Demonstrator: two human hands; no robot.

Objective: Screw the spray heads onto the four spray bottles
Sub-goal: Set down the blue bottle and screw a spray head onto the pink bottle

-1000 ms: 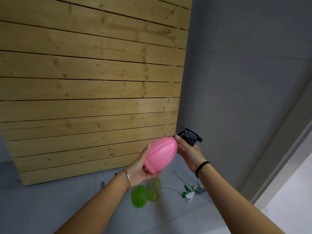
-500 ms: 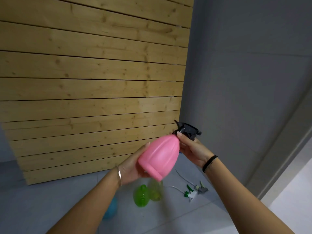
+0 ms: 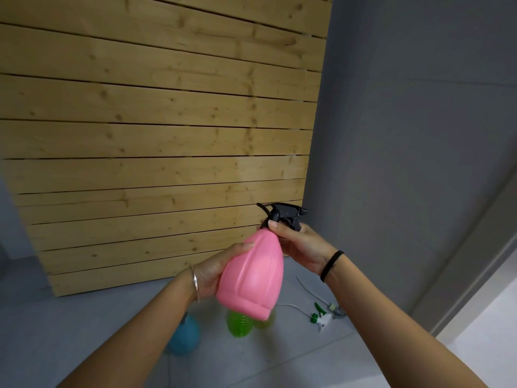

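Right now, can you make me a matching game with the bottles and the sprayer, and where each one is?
Things:
1. pink bottle
2. blue bottle
3. black spray head
4. green-and-white spray head

Places:
A. lying loose on the floor
B. on top of the pink bottle
C. held in both hands
D. on the floor under the left arm

Pairs: 1-C, 2-D, 3-B, 4-A

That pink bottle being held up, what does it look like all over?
The pink bottle is opaque, smooth plastic, egg-shaped with shallow vertical ribs and a stepped base. It is held in the air, tilted, neck up toward the wall. A black spray head sits on its neck. The left hand cups its side; the right hand grips the neck.
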